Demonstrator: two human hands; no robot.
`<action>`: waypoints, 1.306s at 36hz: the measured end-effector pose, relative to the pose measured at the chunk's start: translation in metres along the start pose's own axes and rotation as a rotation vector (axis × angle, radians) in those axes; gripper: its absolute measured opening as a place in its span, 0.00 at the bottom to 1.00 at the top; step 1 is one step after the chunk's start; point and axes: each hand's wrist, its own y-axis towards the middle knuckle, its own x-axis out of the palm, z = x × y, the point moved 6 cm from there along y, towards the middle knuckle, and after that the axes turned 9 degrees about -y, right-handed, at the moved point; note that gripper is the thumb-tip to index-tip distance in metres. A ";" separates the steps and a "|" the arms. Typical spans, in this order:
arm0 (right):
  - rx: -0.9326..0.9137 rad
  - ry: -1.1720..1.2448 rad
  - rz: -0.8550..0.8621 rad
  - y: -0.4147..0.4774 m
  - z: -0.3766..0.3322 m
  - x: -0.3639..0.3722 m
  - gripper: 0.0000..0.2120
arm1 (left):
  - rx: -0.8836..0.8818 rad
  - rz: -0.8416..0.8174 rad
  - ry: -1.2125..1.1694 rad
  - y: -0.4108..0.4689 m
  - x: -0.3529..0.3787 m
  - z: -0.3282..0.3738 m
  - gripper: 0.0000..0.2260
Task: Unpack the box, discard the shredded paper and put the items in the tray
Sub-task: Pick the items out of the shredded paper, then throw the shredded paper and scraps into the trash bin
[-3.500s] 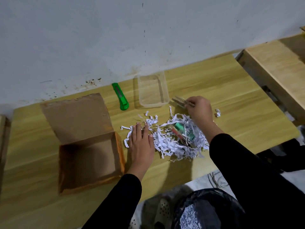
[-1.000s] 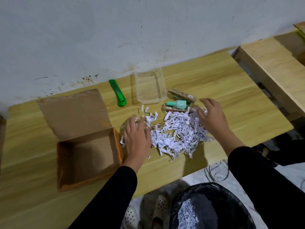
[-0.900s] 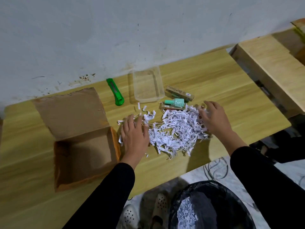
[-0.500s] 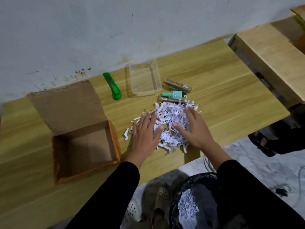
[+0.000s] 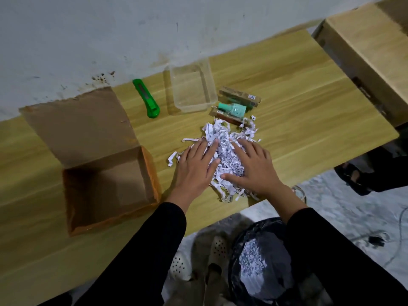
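Closest, below both wrists: black-bagged bin (image 5: 280,257) on the floor, shreds inside. Left hand (image 5: 194,166) and right hand (image 5: 254,171) lie flat, fingers straight and slightly spread, pressing the shredded paper (image 5: 227,155) between them on the tabletop (image 5: 298,102). Open box (image 5: 110,184) sits just left of the left hand. Past the right fingertips: teal bottle (image 5: 234,108) between two brown cartons (image 5: 239,96), near carton touching the shreds. Clear tray (image 5: 189,89) just beyond, green cutter (image 5: 146,99) farther left.

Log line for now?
left hand: flat on shredded paper | right hand: same | tray: empty | box: empty | bottle: beside tray
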 end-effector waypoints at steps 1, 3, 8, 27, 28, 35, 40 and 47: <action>-0.008 0.004 0.012 0.000 0.000 0.001 0.41 | 0.004 0.015 0.008 0.001 -0.001 0.000 0.24; -0.022 0.027 0.025 0.001 -0.002 0.002 0.38 | 0.017 0.049 0.026 0.003 -0.003 0.001 0.24; -0.066 0.107 0.035 0.005 -0.006 0.003 0.31 | 0.048 0.075 0.057 0.012 -0.005 0.000 0.24; -0.049 0.289 0.004 0.008 -0.015 -0.003 0.19 | 0.066 0.023 -0.018 0.015 -0.012 0.009 0.20; -0.041 0.297 -0.005 0.008 -0.016 -0.004 0.19 | 0.062 0.001 -0.030 0.015 -0.013 0.010 0.21; 0.018 0.289 -0.029 0.008 -0.022 -0.025 0.17 | 0.018 -0.039 -0.068 0.012 -0.030 0.016 0.14; 0.085 0.305 0.034 0.007 -0.027 -0.061 0.18 | 0.081 0.012 -0.139 0.017 -0.058 0.029 0.14; 0.140 0.340 0.161 -0.006 -0.028 -0.123 0.18 | 0.202 0.086 -0.237 0.022 -0.101 0.061 0.13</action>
